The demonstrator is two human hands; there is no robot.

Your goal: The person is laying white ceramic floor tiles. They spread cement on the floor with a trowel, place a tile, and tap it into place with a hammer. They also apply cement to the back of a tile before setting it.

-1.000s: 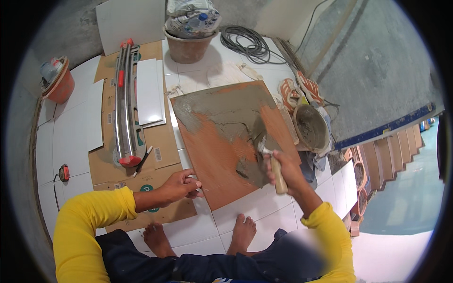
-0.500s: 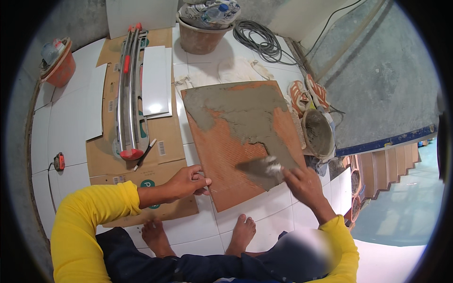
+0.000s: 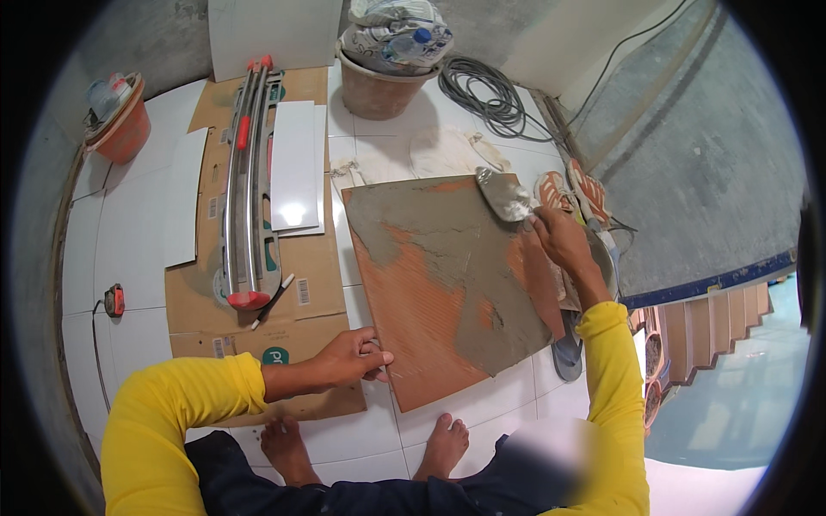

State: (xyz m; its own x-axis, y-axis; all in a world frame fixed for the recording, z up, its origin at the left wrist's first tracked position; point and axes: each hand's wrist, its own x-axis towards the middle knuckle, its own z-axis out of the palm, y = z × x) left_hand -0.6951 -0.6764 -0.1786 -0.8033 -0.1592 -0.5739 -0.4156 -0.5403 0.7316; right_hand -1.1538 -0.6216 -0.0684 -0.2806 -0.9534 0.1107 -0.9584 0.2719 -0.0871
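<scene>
A large tile (image 3: pixel 422 335) lies with its ribbed orange-brown back up. Grey mortar (image 3: pixel 430 211) covers its far part and runs down its middle and right; the near left stays bare. My left hand (image 3: pixel 354 358) pinches the tile's left edge near the close corner. In my right hand (image 3: pixel 557 234) is a trowel (image 3: pixel 506 196), its metal blade over the tile's far right corner. The trowel's handle is mostly hidden by my fingers. Partly behind my right forearm is a mortar bowl (image 3: pixel 605 258).
Left, a tile cutter (image 3: pixel 239 189) and white tiles (image 3: pixel 294 172) lie on cardboard (image 3: pixel 301 314), with a marker (image 3: pixel 274 301) beside them. A tape measure (image 3: pixel 114 300), buckets (image 3: pixel 379 90), coiled cable (image 3: pixel 486 103), shoes (image 3: pixel 588 191) and a sandal (image 3: pixel 568 357) surround the work. Steps (image 3: pixel 701 331) descend at right.
My right hand has carried the trowel from the tile's near middle to its far right corner. Mortar now spreads wider over the lower right. My left hand keeps its hold on the edge.
</scene>
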